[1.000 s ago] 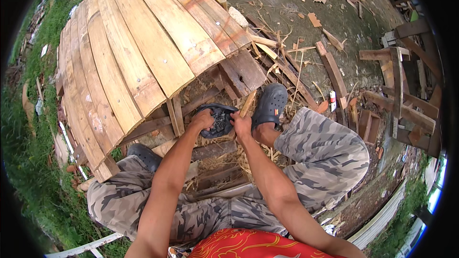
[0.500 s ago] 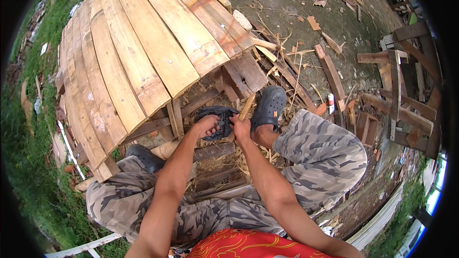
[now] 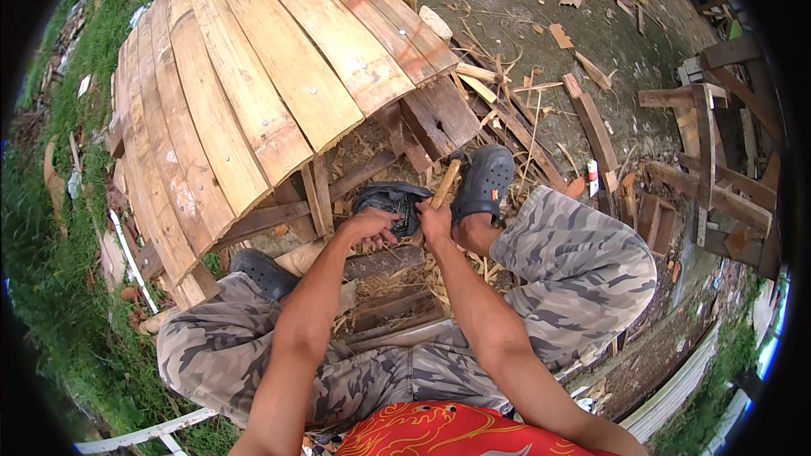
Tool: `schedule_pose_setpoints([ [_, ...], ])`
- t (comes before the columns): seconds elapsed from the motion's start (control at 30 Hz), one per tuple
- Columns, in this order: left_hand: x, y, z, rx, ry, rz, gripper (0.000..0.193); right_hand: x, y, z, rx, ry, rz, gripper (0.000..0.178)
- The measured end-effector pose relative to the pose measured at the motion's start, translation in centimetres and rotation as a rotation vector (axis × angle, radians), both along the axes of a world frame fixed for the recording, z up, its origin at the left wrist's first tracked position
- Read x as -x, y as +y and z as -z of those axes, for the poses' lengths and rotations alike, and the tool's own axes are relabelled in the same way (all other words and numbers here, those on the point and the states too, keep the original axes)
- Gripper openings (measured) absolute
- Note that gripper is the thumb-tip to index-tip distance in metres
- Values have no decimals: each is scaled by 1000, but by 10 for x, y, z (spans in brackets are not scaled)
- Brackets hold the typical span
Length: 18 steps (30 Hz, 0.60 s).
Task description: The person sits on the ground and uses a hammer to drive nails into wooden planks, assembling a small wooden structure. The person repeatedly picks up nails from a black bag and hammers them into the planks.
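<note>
A black shallow container (image 3: pixel 392 192), holding small thin metal pieces that look like nails, sits on the ground between my feet. My left hand (image 3: pixel 370 226) is at its near left rim, the fingers loosely bent and apart over the contents. Any small piece at the fingertips is too small to make out. My right hand (image 3: pixel 434 218) is closed round a light wooden tool handle (image 3: pixel 446 184) at the container's right edge. The handle slants up toward my right shoe (image 3: pixel 485 184); the tool's head cannot be made out.
A curved structure of nailed wooden planks (image 3: pixel 253 76) rises ahead and left, its plank ends close to my hands. Wood scraps and straw litter the ground. A wooden frame (image 3: pixel 710 160) stands at the right, near a small white bottle (image 3: pixel 593 177). My left shoe (image 3: pixel 263 274) is beside the planks.
My left hand has drawn slightly back toward me from the container's contents, and its fingers look less tightly curled. The right hand still grips the wooden handle. The view has shifted a little.
</note>
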State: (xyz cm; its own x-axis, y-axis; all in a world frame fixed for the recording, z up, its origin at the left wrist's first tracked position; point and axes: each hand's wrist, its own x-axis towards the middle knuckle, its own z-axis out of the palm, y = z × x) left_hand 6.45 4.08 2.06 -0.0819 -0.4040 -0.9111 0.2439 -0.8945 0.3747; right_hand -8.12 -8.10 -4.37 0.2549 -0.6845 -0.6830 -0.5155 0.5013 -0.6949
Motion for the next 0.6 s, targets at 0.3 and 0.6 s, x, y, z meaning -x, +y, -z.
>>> schedule_pose_setpoints([
  [0.3,10,14,14,28,-546,-189,40,2,1,-20,21,231,-124,28],
  [0.6,33,34,9,155,-918,83,52,2,5,-44,127,322,-282,29],
])
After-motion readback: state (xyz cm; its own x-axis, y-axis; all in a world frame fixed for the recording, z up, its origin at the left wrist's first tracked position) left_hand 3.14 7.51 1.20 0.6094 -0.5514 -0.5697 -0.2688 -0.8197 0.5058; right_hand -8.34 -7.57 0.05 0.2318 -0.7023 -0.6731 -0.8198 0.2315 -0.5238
